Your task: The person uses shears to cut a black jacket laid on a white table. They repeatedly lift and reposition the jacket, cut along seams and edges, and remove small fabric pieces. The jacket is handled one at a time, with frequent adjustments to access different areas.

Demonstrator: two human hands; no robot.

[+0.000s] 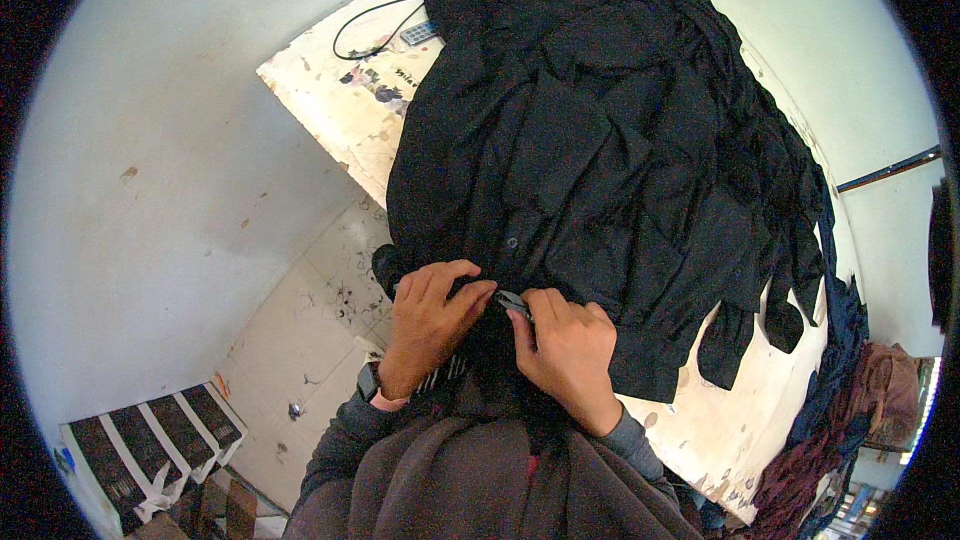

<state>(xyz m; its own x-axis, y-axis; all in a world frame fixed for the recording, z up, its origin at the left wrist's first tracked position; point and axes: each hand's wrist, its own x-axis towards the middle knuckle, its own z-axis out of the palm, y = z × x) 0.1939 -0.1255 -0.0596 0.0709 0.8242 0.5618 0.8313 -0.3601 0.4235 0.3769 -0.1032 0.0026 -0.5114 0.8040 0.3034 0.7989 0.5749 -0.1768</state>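
A black garment, apparently a shirt with a button near its front edge, lies spread over the table and hangs toward me. My left hand is closed at its near edge, thumb and fingertips pinching the black cloth. Close beside it, my right hand grips a small grey tool that looks like thread snips. The tool's tip points at my left fingertips and touches or nearly touches the cloth; which of these I cannot tell. Most of the tool is hidden inside my right hand.
Under the cloth is a pale, stained table. Toward its far left lie a grey remote control and a black cable. Dark and maroon clothes hang at the right. A black-and-white striped package stands on the floor, lower left.
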